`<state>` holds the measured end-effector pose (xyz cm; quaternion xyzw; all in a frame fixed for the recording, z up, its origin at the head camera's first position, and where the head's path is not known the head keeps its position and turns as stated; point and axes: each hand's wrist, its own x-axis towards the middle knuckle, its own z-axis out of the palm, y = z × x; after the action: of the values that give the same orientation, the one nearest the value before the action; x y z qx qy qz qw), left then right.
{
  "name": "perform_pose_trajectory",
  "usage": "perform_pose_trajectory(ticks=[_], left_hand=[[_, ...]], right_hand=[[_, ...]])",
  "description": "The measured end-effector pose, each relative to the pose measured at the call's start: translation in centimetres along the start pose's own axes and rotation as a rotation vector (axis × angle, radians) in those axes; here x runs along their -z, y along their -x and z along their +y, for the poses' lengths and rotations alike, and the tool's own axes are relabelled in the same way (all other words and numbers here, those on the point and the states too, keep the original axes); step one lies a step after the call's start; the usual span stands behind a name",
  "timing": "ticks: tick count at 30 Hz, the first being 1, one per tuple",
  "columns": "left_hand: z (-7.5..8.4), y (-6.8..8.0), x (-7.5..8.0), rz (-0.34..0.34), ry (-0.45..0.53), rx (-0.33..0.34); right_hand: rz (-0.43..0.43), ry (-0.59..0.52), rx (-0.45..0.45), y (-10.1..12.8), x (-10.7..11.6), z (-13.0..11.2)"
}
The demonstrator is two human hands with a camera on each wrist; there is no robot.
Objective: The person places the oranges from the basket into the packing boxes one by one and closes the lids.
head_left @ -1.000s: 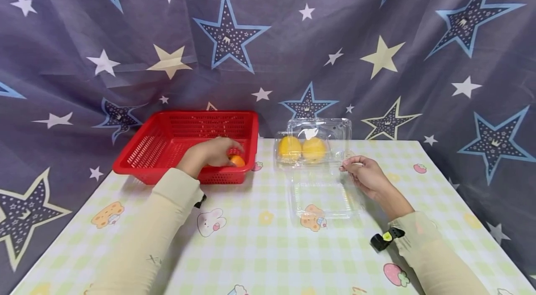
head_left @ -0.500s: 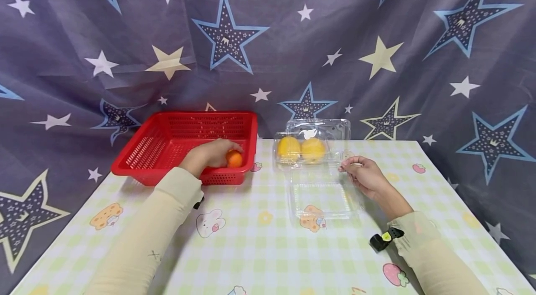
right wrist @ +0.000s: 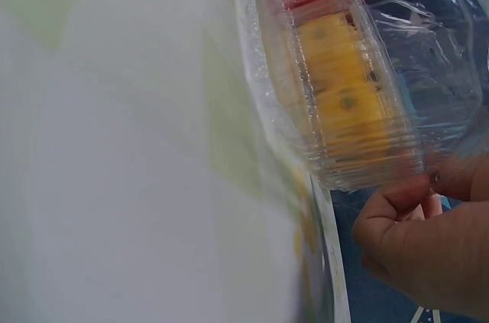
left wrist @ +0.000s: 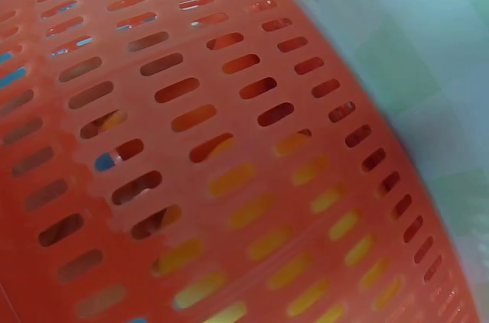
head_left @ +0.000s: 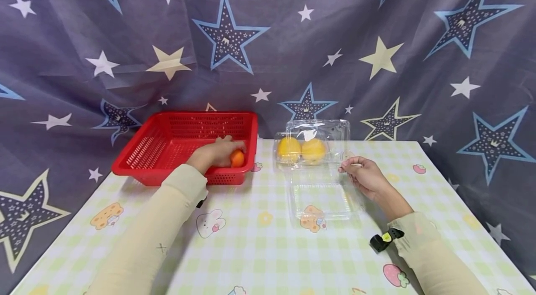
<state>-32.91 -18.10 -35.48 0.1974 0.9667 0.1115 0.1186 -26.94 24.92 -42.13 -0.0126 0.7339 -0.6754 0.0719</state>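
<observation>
The left hand (head_left: pixel 217 153) lay inside the red basket (head_left: pixel 167 146), which stood toward the far left corner of the tabletop (head_left: pixel 259 248). Its fingers were curled round a small orange fruit (head_left: pixel 237 158), which sat at the fingertips against the basket's near right corner, close to the rim. The left wrist view showed only the slotted red wall of the basket (left wrist: pixel 229 155) at close range, with yellow-orange colour showing through the slots; the grip itself could not be seen there. The right hand (head_left: pixel 364 175) rested near the far right portion of the tabletop, thumb and forefinger pinching the right edge of a clear plastic clamshell box (head_left: pixel 320 192). The right wrist view confirmed the pinch on the thin plastic rim (right wrist: pixel 382 178), with the hand (right wrist: pixel 428 239) below it. The box stood open, its far half holding two yellow fruits (head_left: pixel 301 149) side by side near the far edge, its near half lying flat toward the middle of the tabletop. The basket and the box stood apart, with a strip of checked cloth between them. Compared with the frame half a second earlier, the left hand had shifted slightly to the right and the orange fruit with it, toward the basket's right wall; the right hand, the box and the two yellow fruits stood unchanged.
</observation>
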Motion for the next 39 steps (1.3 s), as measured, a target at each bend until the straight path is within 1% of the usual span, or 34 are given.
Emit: perform_pose_trajectory(ticks=[4,10,17,23,27,32,36,39], left_hand=[[0.0,-0.2,-0.1,0.026,-0.031,0.022],[0.0,-0.5,-0.1,0.075,-0.045,0.023],[0.5,0.0,0.7,0.150,-0.056,0.011],[1.1,0.2,1.3,0.227,-0.038,0.014],[1.6,0.3,1.9,0.285,-0.023,0.009],[2.6,0.5,2.7,0.321,-0.017,-0.004],[3.5,0.6,3.2,0.348,-0.039,-0.015],[4.5,0.9,3.6,0.367,-0.075,-0.020]], right_hand=[[0.007,0.002,-0.004,0.0,-0.1,0.0],[0.000,-0.006,-0.008,0.1,0.0,-0.1],[-0.015,-0.019,-0.003,0.0,0.1,-0.1],[-0.015,-0.017,0.000,0.0,0.1,-0.1],[-0.017,-0.019,0.001,0.0,0.0,-0.2],[-0.010,-0.021,-0.007,0.1,-0.1,-0.2],[-0.004,-0.024,-0.012,0.0,0.0,-0.2],[-0.002,-0.025,-0.014,-0.1,0.1,-0.1]])
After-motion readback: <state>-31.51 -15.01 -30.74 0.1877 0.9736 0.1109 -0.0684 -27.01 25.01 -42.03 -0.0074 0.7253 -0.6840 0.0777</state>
